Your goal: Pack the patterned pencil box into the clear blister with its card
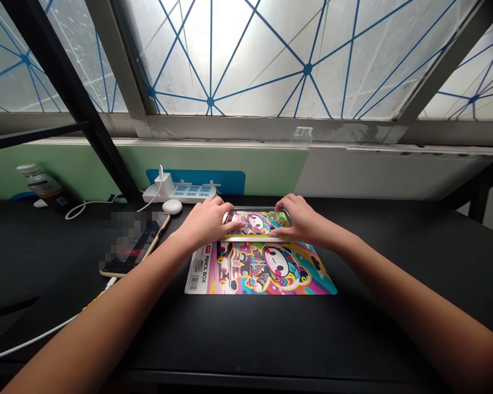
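Two bare forearms are seen reaching away from the camera across the black desk [394, 284], and they meet at a pencil box [257, 223] that lies flat near the middle of the desk, its long side turned toward the person. The left hand [207, 221] is set on the box's left end and the right hand [306, 221] on its right end. The fingers [218, 203] of each are curled over the far edge and the thumbs are laid along the near edge, so the box is clasped from both ends. Such an even grip appears chosen so that the box is kept square and pressed to the desk rather than tipped.

Just in front of the pencil box, touching or all but touching its near edge, a printed card [263, 268] with the same cartoon design and the words "PENCIL BOX" is laid flat, face up. It seems to be the packaging insert, set close within reach.

To the left of the pencil box a phone [135, 246] is rested at an angle, and a white cable [33, 339] is run to its near end. Behind the box and to its left a white power strip [189, 191] is placed against the wall, probably so that leads are kept short, with a small white round object [172, 206] just before it. Far to the left of the box a bottle [41, 183] is stood by the wall
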A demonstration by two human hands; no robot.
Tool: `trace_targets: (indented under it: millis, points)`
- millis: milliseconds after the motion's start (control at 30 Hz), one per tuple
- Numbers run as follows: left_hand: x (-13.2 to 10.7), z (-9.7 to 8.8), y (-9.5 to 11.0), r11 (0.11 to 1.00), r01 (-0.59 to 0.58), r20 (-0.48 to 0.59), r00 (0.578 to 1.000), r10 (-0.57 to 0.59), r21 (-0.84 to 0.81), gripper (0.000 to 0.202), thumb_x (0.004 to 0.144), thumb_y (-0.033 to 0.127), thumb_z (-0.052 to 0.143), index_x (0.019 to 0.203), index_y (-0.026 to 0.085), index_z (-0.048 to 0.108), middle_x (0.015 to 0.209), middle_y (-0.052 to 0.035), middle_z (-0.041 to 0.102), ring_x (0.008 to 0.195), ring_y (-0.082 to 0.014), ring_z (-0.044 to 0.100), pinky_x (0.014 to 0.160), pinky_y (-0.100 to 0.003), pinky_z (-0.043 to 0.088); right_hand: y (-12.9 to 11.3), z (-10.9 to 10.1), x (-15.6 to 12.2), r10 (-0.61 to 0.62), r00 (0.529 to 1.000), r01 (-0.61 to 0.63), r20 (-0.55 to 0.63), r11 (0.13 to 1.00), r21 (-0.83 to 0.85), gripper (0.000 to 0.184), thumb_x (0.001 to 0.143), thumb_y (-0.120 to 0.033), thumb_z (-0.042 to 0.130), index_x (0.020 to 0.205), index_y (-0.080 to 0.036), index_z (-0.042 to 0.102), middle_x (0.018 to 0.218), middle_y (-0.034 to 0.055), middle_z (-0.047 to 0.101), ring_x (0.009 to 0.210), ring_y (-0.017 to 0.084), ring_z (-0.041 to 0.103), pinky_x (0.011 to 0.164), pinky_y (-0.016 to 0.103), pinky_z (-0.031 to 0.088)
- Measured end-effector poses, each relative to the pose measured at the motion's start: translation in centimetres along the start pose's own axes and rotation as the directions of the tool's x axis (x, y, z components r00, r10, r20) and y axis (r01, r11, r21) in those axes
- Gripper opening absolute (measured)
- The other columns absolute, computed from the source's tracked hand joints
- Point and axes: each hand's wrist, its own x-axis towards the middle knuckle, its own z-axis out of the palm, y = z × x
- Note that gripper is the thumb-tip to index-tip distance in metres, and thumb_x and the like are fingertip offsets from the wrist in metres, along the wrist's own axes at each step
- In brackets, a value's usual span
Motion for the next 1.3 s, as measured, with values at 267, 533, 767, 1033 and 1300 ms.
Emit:
trace_targets:
  millis: [267, 533, 767, 1033, 1300]
  points:
    - [0.0, 0.4, -0.2, 0.999, -0.024, -0.017, 1.000, 0.024, 0.021, 0.055, 0.095, 0.066, 0.056, 0.125, 0.020, 0.067, 0.121, -0.0123, 0.066, 0.111, -0.0325, 0.062, 0.089, -0.043, 0.050, 0.6, 0.5, -0.1, -0.015, 1.000, 0.015, -0.010, 0.999, 0.037, 0.054, 0.072, -0.064, 0.076, 0.105, -0.024, 0.062, 0.121, 0.0125, 0.060, 0.115, 0.035, 0.056, 0.095, 0.050, 0.052]
    - [0.0, 0.1, -0.8, 0.998, -0.052, -0.128, 0.990, 0.054, 0.021, 0.058, 0.087, 0.067, 0.068, 0.120, 0.020, 0.064, 0.113, -0.0110, 0.070, 0.105, -0.0312, 0.064, 0.087, -0.041, 0.049, -0.5, 0.3, -0.4, -0.129, 0.983, 0.124, -0.129, 0.991, -0.044, 0.040, 0.077, -0.051, 0.077, 0.092, -0.025, 0.051, 0.140, 0.0170, 0.053, 0.127, 0.040, 0.052, 0.103, 0.059, 0.043]
    - [0.3, -1.4, -0.9, 0.996, -0.084, -0.232, 0.969, 0.086, 0.018, 0.059, 0.077, 0.056, 0.084, 0.118, 0.020, 0.063, 0.112, -0.0098, 0.072, 0.105, -0.0295, 0.064, 0.089, -0.038, 0.050, -1.7, -1.4, -1.3, -0.244, 0.944, 0.231, -0.220, 0.969, -0.086, 0.019, 0.096, -0.042, 0.059, 0.098, -0.025, 0.052, 0.121, 0.0137, 0.069, 0.093, 0.028, 0.069, 0.078, 0.044, 0.055]
    - [-7.0, -3.8, 1.0, 0.942, -0.315, -0.405, 0.851, 0.335, 0.118, 0.035, 0.102, 0.032, 0.059, 0.137, 0.031, 0.056, 0.128, -0.0081, 0.069, 0.117, -0.0285, 0.062, 0.099, -0.047, 0.049, -5.4, -2.6, -8.4, -0.340, 0.837, 0.290, -0.428, 0.940, -0.180, 0.046, 0.098, -0.026, 0.059, 0.143, -0.034, 0.051, 0.103, 0.0073, 0.064, 0.092, 0.026, 0.068, 0.081, 0.039, 0.059]
    - [-12.9, 0.7, -0.7, 0.833, -0.541, -0.227, 0.830, 0.509, -0.111, 0.051, 0.099, 0.030, 0.060, 0.148, 0.035, 0.046, 0.128, -0.0088, 0.070, 0.113, -0.0280, 0.067, 0.101, -0.047, 0.053, -4.0, 2.6, -13.6, -0.537, 0.800, 0.488, -0.266, 0.842, -0.232, 0.051, 0.096, -0.008, 0.053, 0.142, -0.030, 0.052, 0.103, 0.0054, 0.068, 0.097, 0.023, 0.066, 0.092, 0.039, 0.057]
